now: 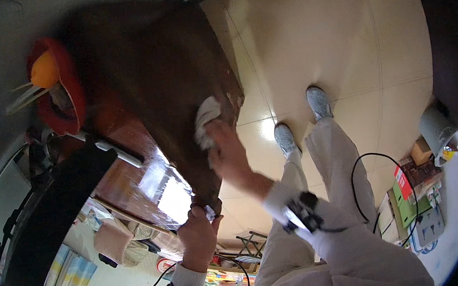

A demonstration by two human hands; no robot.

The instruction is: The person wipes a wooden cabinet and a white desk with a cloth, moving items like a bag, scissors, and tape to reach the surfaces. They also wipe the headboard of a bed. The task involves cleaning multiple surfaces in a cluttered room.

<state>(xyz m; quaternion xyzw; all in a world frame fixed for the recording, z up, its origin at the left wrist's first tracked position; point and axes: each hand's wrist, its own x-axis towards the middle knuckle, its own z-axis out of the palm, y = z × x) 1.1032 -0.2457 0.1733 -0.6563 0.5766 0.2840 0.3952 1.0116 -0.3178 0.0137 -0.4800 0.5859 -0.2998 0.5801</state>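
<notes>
Right hand [227, 150] gripping cloth [207, 111], eleven o'clock — worn desk [174, 80] could be snagging it — left hand [198, 237] clutching desk's seven-o'clock end.

One left hand [198, 237], lower centre, and one right hand [231, 157], mid-frame; one white cloth [206, 117]; two grey shoes [318, 102]; two black wrist devices [305, 209]; upper left, one red container [71, 88], one orange ball [45, 70] and perhaps three pale sticks [33, 99], blurred; far right, one grey bin [437, 126].
</notes>
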